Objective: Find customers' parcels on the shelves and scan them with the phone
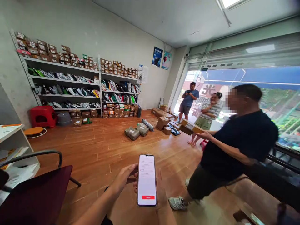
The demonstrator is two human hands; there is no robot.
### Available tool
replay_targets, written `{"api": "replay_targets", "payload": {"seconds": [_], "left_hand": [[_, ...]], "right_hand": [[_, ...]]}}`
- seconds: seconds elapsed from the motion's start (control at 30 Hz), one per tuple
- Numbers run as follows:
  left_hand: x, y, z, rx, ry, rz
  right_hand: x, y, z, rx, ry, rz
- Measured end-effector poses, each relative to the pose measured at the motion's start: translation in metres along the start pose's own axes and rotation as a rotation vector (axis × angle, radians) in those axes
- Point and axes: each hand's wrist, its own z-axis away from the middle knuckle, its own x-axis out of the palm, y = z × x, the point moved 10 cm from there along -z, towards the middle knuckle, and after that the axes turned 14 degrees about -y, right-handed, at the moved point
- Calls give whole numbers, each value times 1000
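Note:
A smartphone (146, 180) with a lit white screen and a red button near its bottom is held upright in front of me. My right hand (162, 195) is behind it, closed round its body, with fingertips showing at the left edge. My left hand (123, 181) reaches in from the lower left with fingers stretched out, its tips at the phone's left edge, holding nothing.
A person in a dark shirt (239, 147) stands close on the right holding a cardboard box (191, 127). Two more people stand at the doorway (189, 100). Parcels (136, 131) lie on the wooden floor. Shelves of shoes and boxes (70, 84) line the far wall. A dark red chair (37, 193) is at the lower left.

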Motion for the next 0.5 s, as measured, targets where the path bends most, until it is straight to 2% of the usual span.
{"api": "replay_targets", "payload": {"seconds": [0.07,0.17,0.23,0.3,0.43,0.5], "left_hand": [[-60,12,-26,9,7,-44],[-165,38,-72,-13,87,-88],[-235,61,-100,-62,172,-97],[-295,90,-123,-107,225,-86],[-383,146,-151,-124,277,-50],[-418,159,-158,-113,316,-23]], "right_hand": [[-23,4,-63,35,-17,14],[-56,10,-174,76,-21,6],[-71,11,-249,90,-12,-18],[-81,9,-319,96,9,-42],[-85,5,-429,123,24,-62],[-87,7,-471,172,-7,-72]]}}
